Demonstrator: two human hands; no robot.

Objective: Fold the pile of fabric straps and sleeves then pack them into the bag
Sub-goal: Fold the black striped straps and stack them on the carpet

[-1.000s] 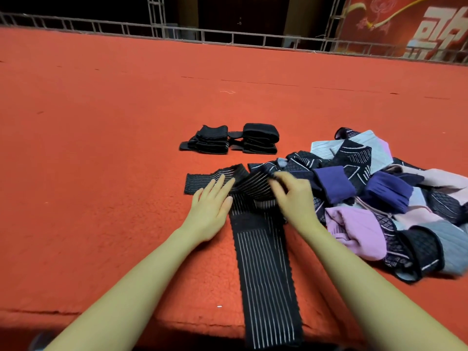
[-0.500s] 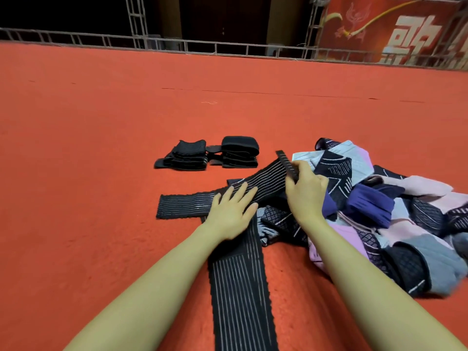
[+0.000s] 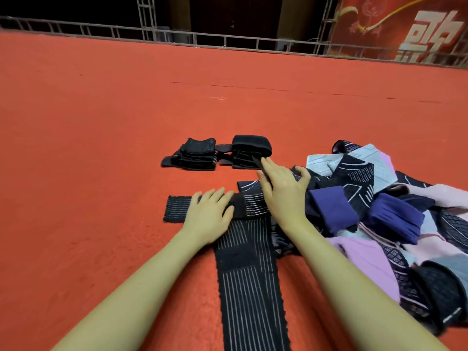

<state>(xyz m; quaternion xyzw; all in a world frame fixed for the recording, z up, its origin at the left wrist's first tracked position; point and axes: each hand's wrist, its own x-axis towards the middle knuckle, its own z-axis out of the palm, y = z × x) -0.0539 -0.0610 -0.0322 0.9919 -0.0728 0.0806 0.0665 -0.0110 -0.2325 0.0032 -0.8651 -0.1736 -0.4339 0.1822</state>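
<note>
The black strap (image 3: 249, 282) with thin pale stripes lies on the red carpet (image 3: 101, 148) in the head view, running from the near edge up between the two forearms, then bent to the left in a flat band that ends left of the hands. The left hand (image 3: 210, 216) rests flat on that bend, fingers straight and together, pressing it down. The right hand (image 3: 283, 193) pinches a narrow dark end of the strap between thumb and fingers, lifted just above the fold. To the right sits the loose pile of sleeves (image 3: 379, 211), black patterned, purple, pink and pale grey, touching the right forearm. Farther off, two folded black bundles (image 3: 220, 154) stand side by side on the carpet. Along the far edge runs a metal railing (image 3: 202, 39), and at far right a red banner (image 3: 417, 29) carries large white characters, cut off and not readable in full.
</note>
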